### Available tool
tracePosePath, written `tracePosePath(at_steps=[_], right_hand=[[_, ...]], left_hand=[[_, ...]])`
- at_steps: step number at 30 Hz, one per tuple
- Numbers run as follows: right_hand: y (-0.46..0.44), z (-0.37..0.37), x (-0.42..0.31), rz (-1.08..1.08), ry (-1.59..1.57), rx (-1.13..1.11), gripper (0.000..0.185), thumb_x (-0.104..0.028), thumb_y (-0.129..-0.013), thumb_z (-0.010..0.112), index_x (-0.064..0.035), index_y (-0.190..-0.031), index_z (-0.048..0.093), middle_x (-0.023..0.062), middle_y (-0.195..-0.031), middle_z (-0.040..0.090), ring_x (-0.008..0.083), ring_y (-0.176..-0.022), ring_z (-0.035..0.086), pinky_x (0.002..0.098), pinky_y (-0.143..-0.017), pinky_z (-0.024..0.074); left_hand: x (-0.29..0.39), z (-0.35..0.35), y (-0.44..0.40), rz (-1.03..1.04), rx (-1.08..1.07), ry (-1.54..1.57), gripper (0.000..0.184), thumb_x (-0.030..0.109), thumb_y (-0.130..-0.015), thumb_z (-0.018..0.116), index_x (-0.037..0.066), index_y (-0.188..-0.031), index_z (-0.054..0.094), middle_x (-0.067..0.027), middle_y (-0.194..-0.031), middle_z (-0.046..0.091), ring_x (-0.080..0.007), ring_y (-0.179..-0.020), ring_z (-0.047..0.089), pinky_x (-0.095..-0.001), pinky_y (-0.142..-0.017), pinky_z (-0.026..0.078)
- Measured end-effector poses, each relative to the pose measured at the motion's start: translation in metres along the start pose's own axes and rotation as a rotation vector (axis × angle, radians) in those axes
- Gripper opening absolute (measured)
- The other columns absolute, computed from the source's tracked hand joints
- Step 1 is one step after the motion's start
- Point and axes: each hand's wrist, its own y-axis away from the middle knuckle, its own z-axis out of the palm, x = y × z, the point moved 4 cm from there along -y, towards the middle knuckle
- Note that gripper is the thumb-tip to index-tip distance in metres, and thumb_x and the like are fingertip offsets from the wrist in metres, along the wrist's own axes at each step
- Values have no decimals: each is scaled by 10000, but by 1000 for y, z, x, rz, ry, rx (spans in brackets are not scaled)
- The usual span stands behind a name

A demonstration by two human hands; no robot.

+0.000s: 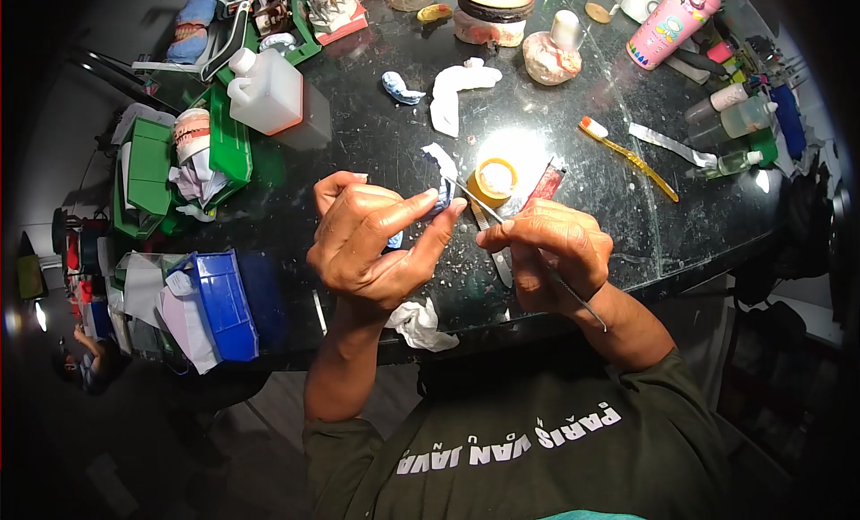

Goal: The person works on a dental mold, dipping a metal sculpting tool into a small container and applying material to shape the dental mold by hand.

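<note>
My left hand pinches a small blue-and-white dental piece between thumb and fingers, its white end sticking up. My right hand grips a thin metal dental carver like a pen. The tool's tip is at the white part of the piece; whether it touches I cannot tell. Just beyond the right fingers stands a small yellow cup with whitish material inside. Partly behind the hands lies a metal blade. A crumpled white tissue rests below my left hand.
A yellow toothbrush and a white strip lie to the right. Farther back are a blue piece, a white piece and a round-based bottle. Green bins, a blue bin and a plastic jug stand left.
</note>
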Motion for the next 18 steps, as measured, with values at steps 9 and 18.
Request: tracePosePath(at_steps=[9, 18], right_hand=[[-1, 1, -1, -24, 23, -16, 360, 211, -856, 569, 53, -1180, 573, 174, -826, 784, 218, -595, 723, 338, -554, 563], [0, 1, -2, -22, 30, -29, 367, 207, -868, 558, 51, -1199, 566, 171, -842, 787, 225, -618, 739, 341, -552, 563]], left_hand=[[0, 0, 0, 5, 6, 6, 385, 25, -668, 995, 68, -969, 758, -21, -790, 716, -142, -699, 647, -428, -940, 492], [1, -1, 0, 2, 13, 10, 386, 26, -669, 996, 69, -971, 760, -17, -792, 708, -148, -714, 651, -423, -944, 492]])
